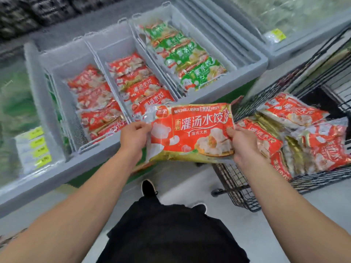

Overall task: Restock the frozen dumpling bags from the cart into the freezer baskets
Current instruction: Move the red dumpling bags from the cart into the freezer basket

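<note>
Head view: a red bag (191, 133) is held flat in the air between freezer (247, 73) and cart (237, 183), printed side up. Its left edge is pinched by the left hand (133, 136), its right edge gripped by the right hand (245, 144), fingers curled around it. More red bags (296, 133) are piled in the cart at right. In the freezer, two baskets (95, 54) are filled with red bags, a third (165, 14) with green bags (190, 56). Yellow tags (39, 147) are seen at left. Black shoes (149, 187) are seen on the floor below.

Bright even light; edges blurred, wide-angle bowed.
</note>
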`<action>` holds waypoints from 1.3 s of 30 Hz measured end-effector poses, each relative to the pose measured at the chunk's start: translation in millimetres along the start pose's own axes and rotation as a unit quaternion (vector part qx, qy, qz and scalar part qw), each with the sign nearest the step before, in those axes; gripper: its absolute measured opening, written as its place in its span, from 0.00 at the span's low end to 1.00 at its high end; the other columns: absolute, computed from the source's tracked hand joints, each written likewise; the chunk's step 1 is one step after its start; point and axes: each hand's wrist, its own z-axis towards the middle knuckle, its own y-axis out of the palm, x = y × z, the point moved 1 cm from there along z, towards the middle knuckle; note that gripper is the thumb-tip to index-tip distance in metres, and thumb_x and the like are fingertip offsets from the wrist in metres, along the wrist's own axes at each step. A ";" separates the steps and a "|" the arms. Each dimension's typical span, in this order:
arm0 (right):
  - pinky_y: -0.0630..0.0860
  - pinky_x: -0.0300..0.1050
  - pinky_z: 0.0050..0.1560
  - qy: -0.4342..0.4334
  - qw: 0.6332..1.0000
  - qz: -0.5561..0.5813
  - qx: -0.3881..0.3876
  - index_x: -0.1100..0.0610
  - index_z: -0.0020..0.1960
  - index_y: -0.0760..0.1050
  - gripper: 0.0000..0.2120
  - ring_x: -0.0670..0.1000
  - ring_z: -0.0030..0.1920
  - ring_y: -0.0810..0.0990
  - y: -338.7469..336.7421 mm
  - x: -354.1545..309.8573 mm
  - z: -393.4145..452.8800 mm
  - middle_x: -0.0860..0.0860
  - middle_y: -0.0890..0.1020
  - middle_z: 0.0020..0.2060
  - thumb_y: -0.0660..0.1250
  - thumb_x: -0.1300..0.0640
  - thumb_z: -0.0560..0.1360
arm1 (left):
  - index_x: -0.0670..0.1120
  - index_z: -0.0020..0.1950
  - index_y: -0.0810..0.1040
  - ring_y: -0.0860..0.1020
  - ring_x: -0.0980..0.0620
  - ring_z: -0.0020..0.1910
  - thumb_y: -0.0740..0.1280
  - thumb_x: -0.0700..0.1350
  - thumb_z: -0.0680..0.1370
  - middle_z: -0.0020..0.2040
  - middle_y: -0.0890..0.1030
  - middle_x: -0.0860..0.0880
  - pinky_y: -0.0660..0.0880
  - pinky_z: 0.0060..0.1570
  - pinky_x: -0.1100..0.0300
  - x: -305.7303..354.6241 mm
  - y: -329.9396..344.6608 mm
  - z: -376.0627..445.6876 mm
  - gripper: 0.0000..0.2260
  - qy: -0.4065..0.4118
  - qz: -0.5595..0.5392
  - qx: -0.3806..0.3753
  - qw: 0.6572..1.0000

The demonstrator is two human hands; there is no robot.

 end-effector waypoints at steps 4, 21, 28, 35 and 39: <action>0.81 0.60 0.54 -0.036 0.996 -0.075 -0.039 0.56 0.44 0.81 0.04 0.56 0.47 0.86 65.1 -9.0 -0.3 0.54 0.87 0.44 0.69 0.59 0.77 | 0.45 0.38 0.81 0.83 0.45 0.39 0.71 0.39 0.77 0.38 0.84 0.46 0.79 0.40 0.54 -0.4 -57.4 21.8 0.08 -0.022 -0.055 0.021 0.998; 0.78 0.53 0.48 -0.118 0.973 -0.185 -0.075 0.57 0.39 0.80 0.04 0.57 0.43 0.83 294.4 -66.5 25.3 0.54 0.85 0.39 0.71 0.57 0.71 | 0.44 0.31 0.80 0.76 0.43 0.41 0.65 0.32 0.73 0.38 0.78 0.40 0.75 0.45 0.44 33.8 -181.2 167.1 0.12 -0.106 -0.147 0.038 0.983; 0.70 0.51 0.40 -0.109 0.962 -0.232 -0.098 0.53 0.32 0.80 0.08 0.54 0.33 0.76 347.4 -106.4 97.2 0.50 0.80 0.27 0.71 0.55 0.70 | 0.46 0.35 0.81 0.78 0.45 0.42 0.68 0.35 0.76 0.40 0.82 0.44 0.77 0.50 0.47 56.3 -153.1 249.9 0.11 -0.134 -0.114 0.055 0.983; 0.78 0.49 0.46 -0.106 0.922 -0.342 -0.149 0.54 0.42 0.80 0.03 0.55 0.40 0.82 402.0 -133.2 193.8 0.53 0.85 0.39 0.69 0.56 0.74 | 0.46 0.34 0.79 0.74 0.48 0.34 0.66 0.32 0.75 0.35 0.79 0.45 0.69 0.36 0.59 82.9 -101.7 327.3 0.13 -0.167 -0.070 0.104 0.978; 0.77 0.45 0.46 -0.105 0.891 -0.400 -0.186 0.51 0.38 0.76 0.08 0.52 0.41 0.80 436.8 -137.2 246.5 0.48 0.82 0.36 0.67 0.59 0.76 | 0.44 0.39 0.81 0.79 0.46 0.42 0.68 0.33 0.75 0.41 0.83 0.43 0.79 0.45 0.49 90.6 -72.4 374.3 0.08 -0.188 -0.022 0.133 0.973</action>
